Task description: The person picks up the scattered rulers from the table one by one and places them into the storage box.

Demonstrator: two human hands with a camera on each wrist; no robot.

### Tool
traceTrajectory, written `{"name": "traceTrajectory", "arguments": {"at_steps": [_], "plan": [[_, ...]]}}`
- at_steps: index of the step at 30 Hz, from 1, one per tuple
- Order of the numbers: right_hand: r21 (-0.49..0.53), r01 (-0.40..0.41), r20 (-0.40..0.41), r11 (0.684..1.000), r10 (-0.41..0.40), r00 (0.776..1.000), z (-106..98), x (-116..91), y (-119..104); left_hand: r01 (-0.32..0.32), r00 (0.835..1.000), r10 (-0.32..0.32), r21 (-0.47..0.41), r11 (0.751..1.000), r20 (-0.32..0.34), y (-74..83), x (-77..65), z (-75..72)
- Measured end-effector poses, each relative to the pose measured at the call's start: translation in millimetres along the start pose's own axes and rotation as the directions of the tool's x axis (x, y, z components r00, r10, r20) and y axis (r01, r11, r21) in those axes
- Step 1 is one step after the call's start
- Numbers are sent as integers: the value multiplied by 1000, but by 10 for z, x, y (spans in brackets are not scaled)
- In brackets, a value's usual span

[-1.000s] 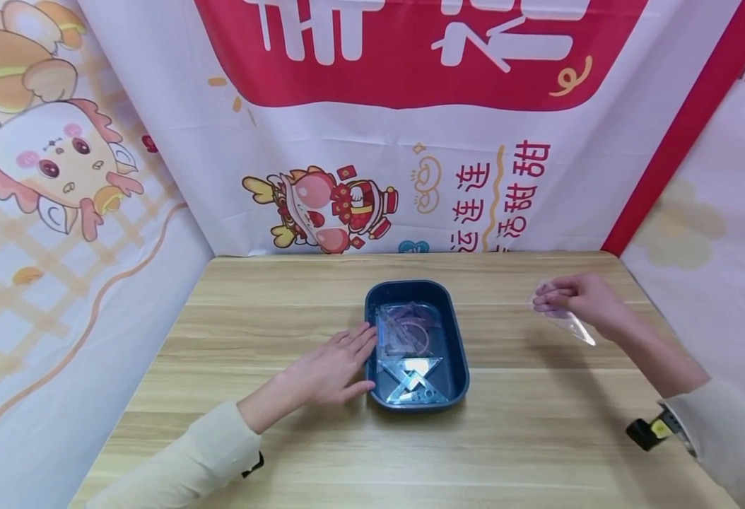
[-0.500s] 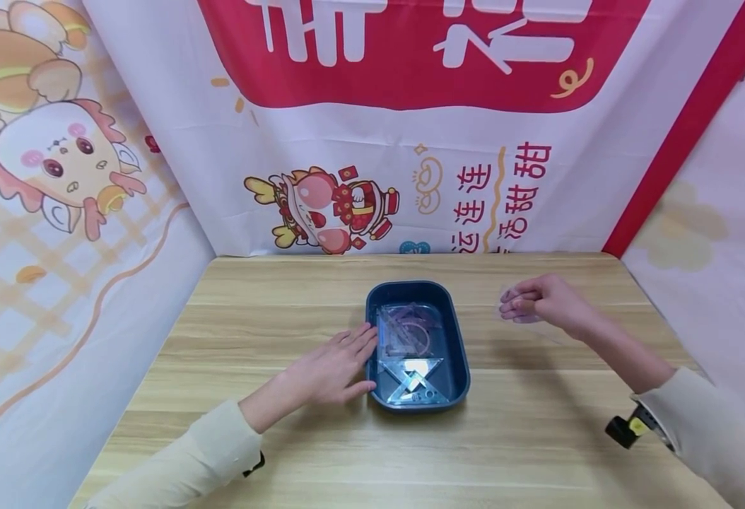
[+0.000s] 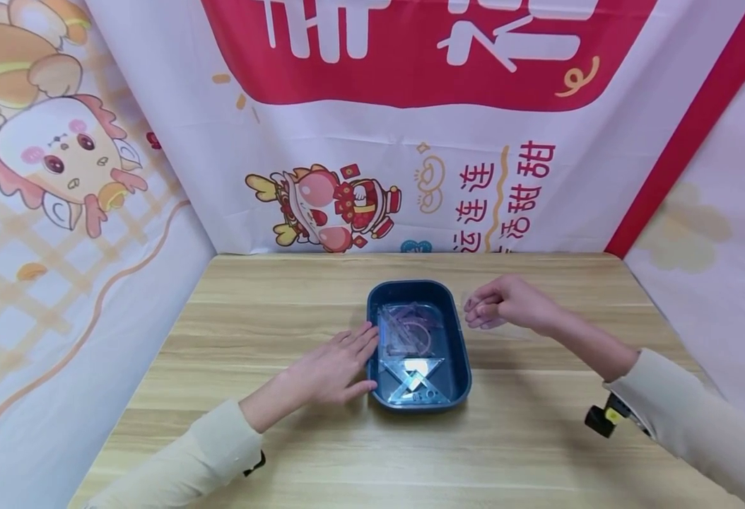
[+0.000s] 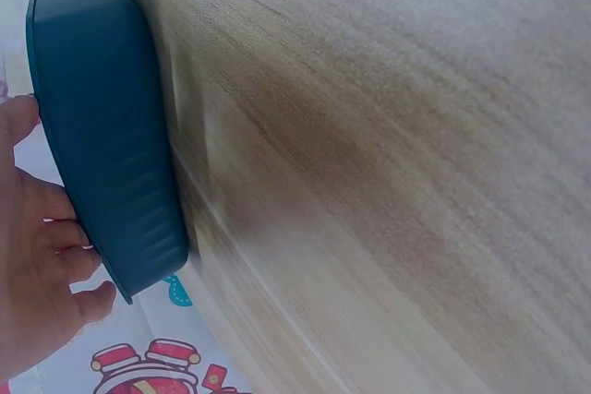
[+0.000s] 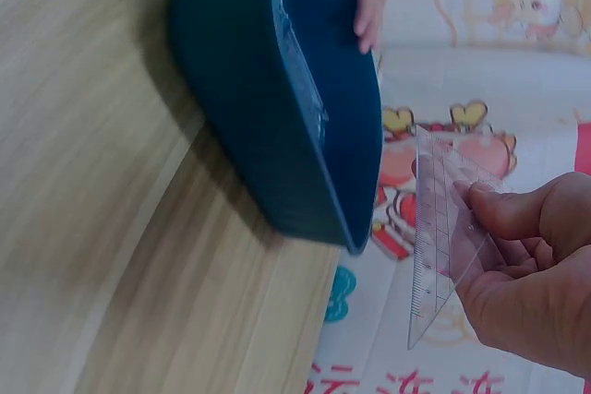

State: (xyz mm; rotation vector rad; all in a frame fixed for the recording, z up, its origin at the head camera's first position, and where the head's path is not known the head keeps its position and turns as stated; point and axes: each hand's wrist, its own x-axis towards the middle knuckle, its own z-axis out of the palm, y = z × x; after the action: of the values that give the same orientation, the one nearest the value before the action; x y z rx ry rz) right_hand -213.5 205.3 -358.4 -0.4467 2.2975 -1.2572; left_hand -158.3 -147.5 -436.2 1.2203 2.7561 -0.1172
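Note:
A clear set square (image 5: 427, 269) with printed scales is pinched between the thumb and fingers of my right hand (image 3: 514, 304). That hand hovers just beyond the right rim of a dark blue box (image 3: 456, 371). On the opposite side, my left hand (image 3: 337, 364) rests against the box, with fairly straight fingers on the rim and the thumb spread apart. Inside the box lie clear drawing tools (image 3: 404, 332), with a purplish round shape among them. Closer to me in the box are overlapping bluish triangular pieces (image 3: 404, 365). In the head view the set square is barely visible.
The box stands on a wood-grain table (image 3: 271, 297). Printed cloth hangings (image 3: 220, 184) rise behind the table and along both sides. A black strap device (image 3: 603, 418) is at my right sleeve.
My right hand has carried the set square leftward, from the table's right side to beside the box's right rim. My left hand and the box stay in place.

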Motion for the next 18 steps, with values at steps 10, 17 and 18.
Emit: {"name": "traceTrajectory", "arguments": {"at_steps": [10, 17, 18], "plan": [[-38, 56, 111, 998, -51, 993, 216, 184, -240, -16, 1000, 16, -11, 1000, -13, -5, 0, 12], [-61, 66, 166, 996, -55, 985, 350, 296, -357, -12, 1000, 12, 2, 1000, -15, -13, 2, 13], [-65, 71, 178, 995, -58, 982, 371, 312, -370, -12, 1000, 12, 5, 1000, -14, -13, 0, 11]]}}
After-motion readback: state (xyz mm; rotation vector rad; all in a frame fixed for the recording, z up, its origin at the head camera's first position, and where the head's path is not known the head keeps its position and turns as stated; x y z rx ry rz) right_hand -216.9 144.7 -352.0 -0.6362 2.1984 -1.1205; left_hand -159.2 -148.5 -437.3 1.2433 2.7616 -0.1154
